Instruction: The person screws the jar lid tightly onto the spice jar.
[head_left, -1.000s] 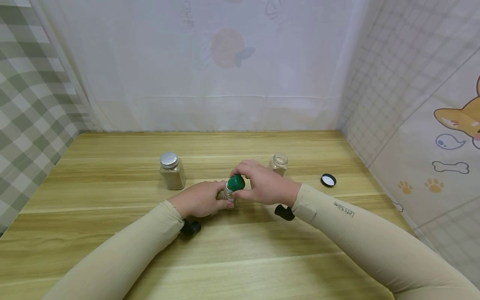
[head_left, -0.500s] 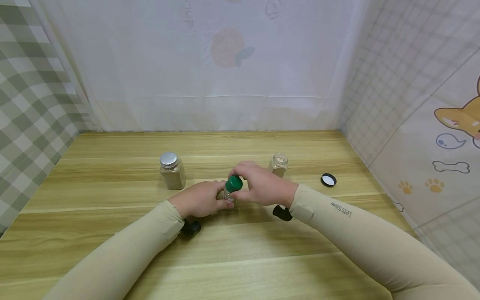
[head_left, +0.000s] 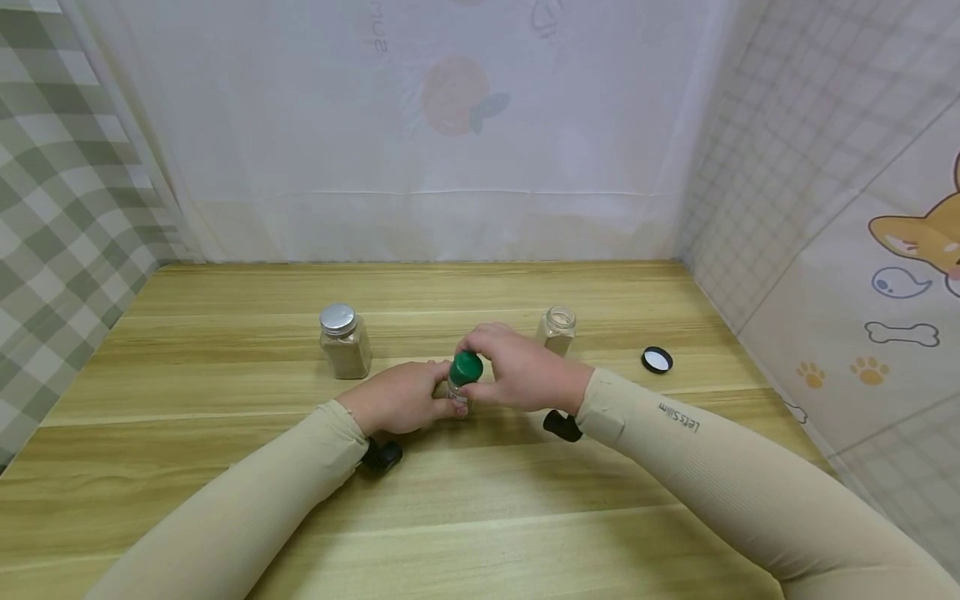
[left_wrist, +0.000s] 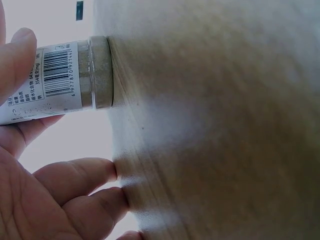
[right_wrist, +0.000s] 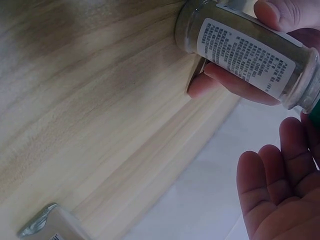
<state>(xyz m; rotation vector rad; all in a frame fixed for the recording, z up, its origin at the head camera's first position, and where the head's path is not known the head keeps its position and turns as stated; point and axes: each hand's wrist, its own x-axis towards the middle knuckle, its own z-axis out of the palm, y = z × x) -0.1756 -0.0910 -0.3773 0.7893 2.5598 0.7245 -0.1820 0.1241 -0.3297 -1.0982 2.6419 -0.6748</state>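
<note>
On the wooden desk [head_left: 480, 508] stand a silver-lidded jar [head_left: 346, 351] of brown powder at left, an open jar [head_left: 557, 339] of pale powder farther right, and, between them and nearer, a slimmer, upright shaker [right_wrist: 245, 55] of brown powder; a black lid [head_left: 657, 360] lies at far right. The left hand [head_left: 401, 400] grips the shaker's body, while the right hand [head_left: 528, 371] pinches its green cap [head_left: 467, 368] between thumb and finger.

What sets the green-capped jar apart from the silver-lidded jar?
The green-capped jar has a green cap; the silver-lidded jar has a metallic lid.
The green-capped jar is round, the silver-lidded jar square-sided.
The left hand grips the green-capped jar and the right hand its cap; the silver-lidded jar stands untouched.
Both are clear, with brownish contents.
</note>
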